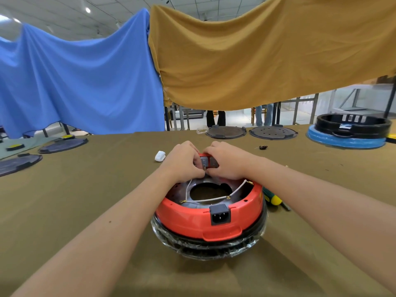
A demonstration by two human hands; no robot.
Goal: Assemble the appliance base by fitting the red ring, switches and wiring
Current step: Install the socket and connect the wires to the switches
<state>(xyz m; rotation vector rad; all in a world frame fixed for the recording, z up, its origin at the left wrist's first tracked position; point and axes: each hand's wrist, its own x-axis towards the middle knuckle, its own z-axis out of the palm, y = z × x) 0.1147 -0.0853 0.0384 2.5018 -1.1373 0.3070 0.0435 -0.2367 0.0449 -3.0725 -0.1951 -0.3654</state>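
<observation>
Red ring (pixel 188 219) with a black socket (pixel 220 215), white wires (pixel 211 199), olive surface (pixel 85 189), blue cloth (pixel 81 82) beside mustard cloth (pixel 257 56).

Glossy red plastic ring (pixel 192 219) w/ matt blk socket (pixel 220 215), on matt olive cloth table (pixel 85 189).

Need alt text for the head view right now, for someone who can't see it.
Both hands, left hand and right hand, pinch a switch block at the far rim of the red ring on an upturned appliance base. White wires cross its middle; a screwdriver lies to the right.
</observation>
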